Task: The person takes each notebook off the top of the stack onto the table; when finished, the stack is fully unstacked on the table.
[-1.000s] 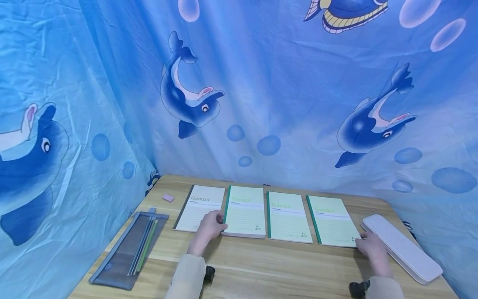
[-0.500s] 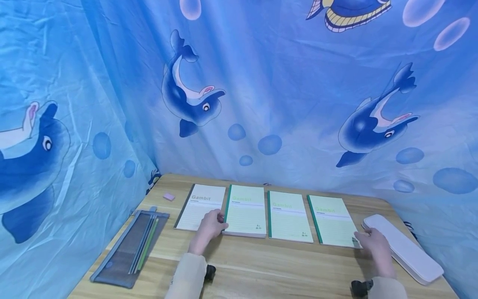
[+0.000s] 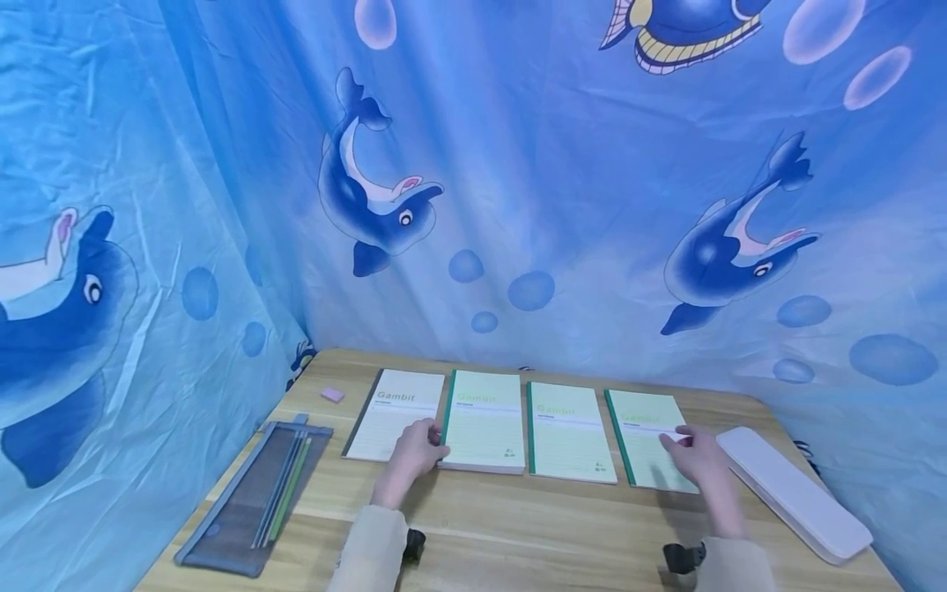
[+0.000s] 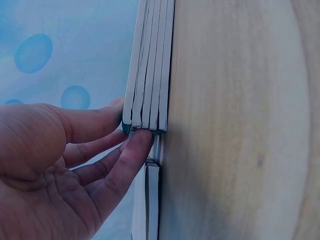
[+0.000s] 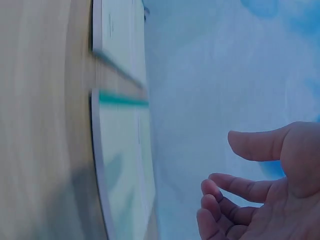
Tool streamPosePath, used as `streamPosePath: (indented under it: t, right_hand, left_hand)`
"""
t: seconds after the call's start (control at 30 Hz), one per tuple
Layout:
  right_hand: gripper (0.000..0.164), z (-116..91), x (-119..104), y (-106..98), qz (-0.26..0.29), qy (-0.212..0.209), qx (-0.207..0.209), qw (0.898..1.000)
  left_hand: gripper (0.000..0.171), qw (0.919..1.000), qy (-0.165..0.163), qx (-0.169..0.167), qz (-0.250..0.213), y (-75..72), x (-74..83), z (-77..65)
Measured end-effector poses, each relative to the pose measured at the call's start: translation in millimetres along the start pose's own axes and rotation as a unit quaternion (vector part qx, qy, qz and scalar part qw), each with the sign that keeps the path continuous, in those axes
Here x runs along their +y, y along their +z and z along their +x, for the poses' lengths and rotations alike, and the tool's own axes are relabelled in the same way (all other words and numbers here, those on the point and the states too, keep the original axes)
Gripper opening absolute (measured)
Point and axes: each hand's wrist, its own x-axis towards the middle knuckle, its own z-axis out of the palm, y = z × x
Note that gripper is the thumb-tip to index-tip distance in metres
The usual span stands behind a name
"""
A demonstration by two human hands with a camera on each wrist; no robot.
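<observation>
Four groups of Gambit notebooks lie in a row in the head view. My left hand is at the near left corner of a thick green-spined notebook stack. In the left wrist view, thumb and fingers hold the corner of that stack, fingertips against the spine. Left of it lies a dark-spined notebook, partly behind the hand. My right hand hovers over the rightmost green-spined notebook; the right wrist view shows its fingers loosely bent, apart from the notebook and holding nothing. Another green-spined notebook lies between.
At the left lies a grey mesh pencil pouch with several pencils showing. A pink eraser is near the back left. A white pencil case stands slanted at the right. Blue dolphin-print cloth hangs behind the wooden table.
My right hand has left the near right corner of the rightmost notebook and moved left, over its cover. The left hand has stayed at the thick stack.
</observation>
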Motion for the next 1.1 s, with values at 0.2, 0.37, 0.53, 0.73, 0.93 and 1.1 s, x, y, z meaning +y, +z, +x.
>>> streamPosePath:
  t: [0.2,0.37,0.53,0.73,0.93,1.1]
  right_hand:
    - [0.058,9.1,-37.9,38.8,0.048,-0.014,0.002,0.999]
    - [0.058,15.4,-67.5,67.4,0.075,-0.035,-0.009,0.996]
    - [0.057,25.1,-96.0,95.0,0.077,-0.06,-0.005,0.995]
    - [0.052,39.2,-120.0,131.2,0.073,-0.08,-0.01,0.994]
    - [0.043,42.4,-132.8,154.7,0.072,-0.068,-0.039,0.994]
    - [0.038,39.3,-137.4,167.0,0.078,-0.066,-0.061,0.993]
  left_hand:
    - [0.035,1.0,0.001,-0.001,-0.003,2.4,-3.7,-2.9]
    - [0.035,0.9999,0.003,-0.007,-0.007,5.7,-4.2,-6.3]
    - [0.035,1.0,0.0,-0.004,-0.005,5.1,-1.3,-3.8]
    - [0.035,1.0,-0.003,-0.001,0.001,0.2,1.9,-0.4]
    - [0.036,1.0,-0.003,-0.002,0.003,-0.8,2.1,-0.5]
    - [0.036,1.0,0.007,0.002,0.006,-1.0,2.2,-1.3]
